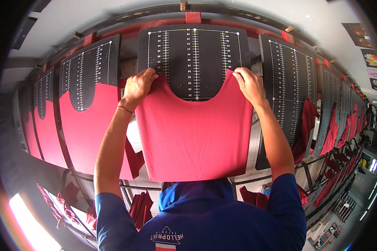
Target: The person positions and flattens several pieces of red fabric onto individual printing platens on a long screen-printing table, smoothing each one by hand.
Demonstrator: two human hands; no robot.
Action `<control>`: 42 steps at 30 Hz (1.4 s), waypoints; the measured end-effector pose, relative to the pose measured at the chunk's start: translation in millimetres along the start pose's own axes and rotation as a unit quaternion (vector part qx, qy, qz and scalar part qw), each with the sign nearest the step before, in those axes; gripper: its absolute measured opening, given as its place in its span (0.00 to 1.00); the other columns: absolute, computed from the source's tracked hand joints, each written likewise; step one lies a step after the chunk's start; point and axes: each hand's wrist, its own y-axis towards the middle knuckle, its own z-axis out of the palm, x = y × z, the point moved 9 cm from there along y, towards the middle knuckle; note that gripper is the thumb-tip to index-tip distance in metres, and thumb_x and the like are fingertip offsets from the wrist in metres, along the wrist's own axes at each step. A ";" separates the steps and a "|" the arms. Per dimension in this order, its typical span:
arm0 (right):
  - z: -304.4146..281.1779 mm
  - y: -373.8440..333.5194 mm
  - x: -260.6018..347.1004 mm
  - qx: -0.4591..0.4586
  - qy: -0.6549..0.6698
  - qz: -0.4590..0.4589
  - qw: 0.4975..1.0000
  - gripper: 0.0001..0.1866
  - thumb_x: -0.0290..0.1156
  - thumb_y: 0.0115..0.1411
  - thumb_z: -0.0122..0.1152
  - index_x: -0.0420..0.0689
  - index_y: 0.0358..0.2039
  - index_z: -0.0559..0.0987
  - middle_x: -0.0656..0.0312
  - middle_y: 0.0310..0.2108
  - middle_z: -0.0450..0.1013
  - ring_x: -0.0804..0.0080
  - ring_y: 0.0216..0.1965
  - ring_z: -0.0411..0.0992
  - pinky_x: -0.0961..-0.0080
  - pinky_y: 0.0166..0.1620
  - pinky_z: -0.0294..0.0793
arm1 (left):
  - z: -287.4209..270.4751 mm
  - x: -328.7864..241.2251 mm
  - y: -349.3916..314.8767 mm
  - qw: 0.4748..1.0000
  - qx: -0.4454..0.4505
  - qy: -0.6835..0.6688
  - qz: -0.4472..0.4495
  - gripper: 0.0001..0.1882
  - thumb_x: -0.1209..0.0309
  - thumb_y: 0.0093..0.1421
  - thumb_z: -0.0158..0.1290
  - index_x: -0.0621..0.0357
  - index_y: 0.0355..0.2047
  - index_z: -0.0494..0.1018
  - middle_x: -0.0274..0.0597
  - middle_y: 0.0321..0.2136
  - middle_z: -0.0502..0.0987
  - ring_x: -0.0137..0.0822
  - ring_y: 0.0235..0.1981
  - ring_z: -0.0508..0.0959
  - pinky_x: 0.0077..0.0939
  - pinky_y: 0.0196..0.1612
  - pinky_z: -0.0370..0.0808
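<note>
A red cut fabric panel (197, 138) with a deep curved neckline lies over the black board (213, 54) in front of me. White ruler scales and a white outline mark that board. My left hand (139, 87) pinches the panel's left shoulder corner against the board's left edge. At the opposite edge, my right hand (249, 85) pinches the right shoulder corner between thumb and fingers. Between the two hands the cloth hangs mostly smooth, with faint wrinkles near its lower end. The lower edge of the neckline runs close to a white dot on the board's centre scale.
To the left, another board (107, 58) carries a flat red panel (90, 134), with more beyond it. On the right, a board (280, 92) has red cloth (308, 121) hanging loosely at its side. A dark metal rail (155, 11) curves behind the boards.
</note>
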 end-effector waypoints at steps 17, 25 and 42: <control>-66.5 -66.9 -63.7 -0.108 -0.173 0.250 0.947 0.22 0.49 0.67 0.58 0.42 0.47 0.74 0.49 0.41 0.77 0.49 0.41 0.79 0.58 0.40 0.78 | -35.0 20.9 -76.1 0.970 -0.163 0.126 -0.126 0.25 0.52 0.68 0.51 0.63 0.51 0.70 0.56 0.48 0.75 0.56 0.50 0.73 0.47 0.48 0.74; 30.7 -377.9 6.8 0.004 0.539 0.536 0.650 0.29 0.48 0.74 0.42 0.36 0.60 0.70 0.54 0.55 0.74 0.61 0.57 0.73 0.65 0.61 0.69 | 117.8 -9.6 -354.0 0.499 -0.009 -0.706 -0.503 0.40 0.39 0.71 0.36 0.62 0.66 0.63 0.46 0.59 0.73 0.42 0.58 0.74 0.45 0.60 0.72; -47.3 -317.0 -7.8 0.020 0.440 0.469 0.766 0.15 0.31 0.60 0.67 0.33 0.42 0.79 0.59 0.35 0.79 0.77 0.36 0.75 0.78 0.42 0.74 | -1.2 6.1 -321.0 0.719 0.020 -0.546 -0.431 0.11 0.70 0.65 0.57 0.63 0.44 0.74 0.33 0.36 0.79 0.23 0.35 0.77 0.20 0.39 0.75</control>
